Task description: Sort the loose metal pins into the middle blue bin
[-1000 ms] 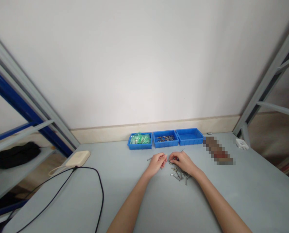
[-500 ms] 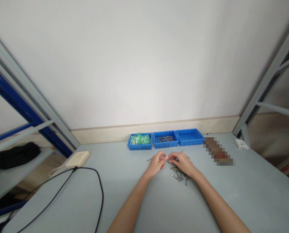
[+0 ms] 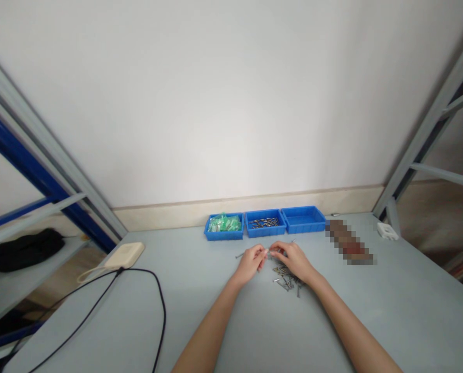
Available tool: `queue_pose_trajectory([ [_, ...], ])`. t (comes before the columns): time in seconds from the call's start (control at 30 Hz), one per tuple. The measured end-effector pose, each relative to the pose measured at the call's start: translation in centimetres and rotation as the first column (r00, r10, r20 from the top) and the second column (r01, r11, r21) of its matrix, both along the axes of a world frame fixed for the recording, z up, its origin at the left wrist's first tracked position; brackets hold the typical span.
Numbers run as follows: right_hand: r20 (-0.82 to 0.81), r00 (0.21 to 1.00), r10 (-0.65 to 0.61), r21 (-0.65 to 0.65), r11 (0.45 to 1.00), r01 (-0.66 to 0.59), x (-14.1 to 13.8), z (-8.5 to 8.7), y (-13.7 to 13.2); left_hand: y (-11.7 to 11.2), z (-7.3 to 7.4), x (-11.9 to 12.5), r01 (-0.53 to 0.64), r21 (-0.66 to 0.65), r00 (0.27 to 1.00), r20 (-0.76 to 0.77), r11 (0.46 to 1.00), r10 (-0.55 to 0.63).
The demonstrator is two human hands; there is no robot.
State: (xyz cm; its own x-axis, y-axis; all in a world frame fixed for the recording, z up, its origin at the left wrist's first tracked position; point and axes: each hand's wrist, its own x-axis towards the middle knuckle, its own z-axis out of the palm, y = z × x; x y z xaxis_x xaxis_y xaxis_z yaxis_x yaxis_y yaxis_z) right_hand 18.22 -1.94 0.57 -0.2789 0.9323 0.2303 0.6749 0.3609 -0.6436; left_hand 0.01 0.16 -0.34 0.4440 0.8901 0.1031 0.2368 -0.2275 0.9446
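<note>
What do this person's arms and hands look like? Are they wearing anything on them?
The left hand and right hand are bare, without gloves. The left forearm and right forearm are bare too, with no sleeves in view. No cables, markings, watch or bracelet can be seen.

Gap between the hands has closed since 1.0 s ago. Left hand (image 3: 250, 263) and right hand (image 3: 294, 260) now sit closer together, with fingertips (image 3: 267, 252) meeting around a small pale item (image 3: 270, 252), too small to identify. Right hand's fingers have moved left from above the nail pile (image 3: 288, 280) towards the left hand. Head view has tipped slightly: the blue parts trays (image 3: 264, 223) sit a little lower in frame than in the first shot. No other clear change.
</note>
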Motion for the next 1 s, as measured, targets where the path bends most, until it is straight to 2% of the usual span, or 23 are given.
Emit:
queue_pose_trajectory([
  [0.17, 0.045, 0.999, -0.014, -0.033, 0.999, 0.016, 0.12, 0.05, 0.08, -0.05, 0.07, 0.05, -0.02, -0.034, 0.999, 0.043, 0.999, 0.021],
  [0.37, -0.004, 1.0, 0.008, -0.066, 0.998, -0.008, 0.15, -0.01, 0.17, 0.05, -0.15, 0.09, -0.022, -0.074, 0.997, 0.077, 0.997, 0.028],
  [0.5, -0.037, 0.999, 0.018, -0.061, 0.998, -0.021, 0.08, 0.11, 0.07, 0.03, -0.11, 0.12, -0.026, -0.07, 0.997, 0.075, 0.997, 0.031],
  [0.8, 0.04, 0.999, -0.008, -0.047, 0.999, 0.01, -0.05, -0.07, 0.17, 0.02, 0.16, 0.03, -0.005, -0.015, 0.999, 0.037, 1.0, 0.006],
  [1.0, -0.024, 1.0, -0.006, -0.06, 0.998, 0.005, -0.07, 0.06, -0.03, 0.12, -0.28, 0.11, -0.027, -0.06, 0.997, 0.068, 0.998, 0.031],
])
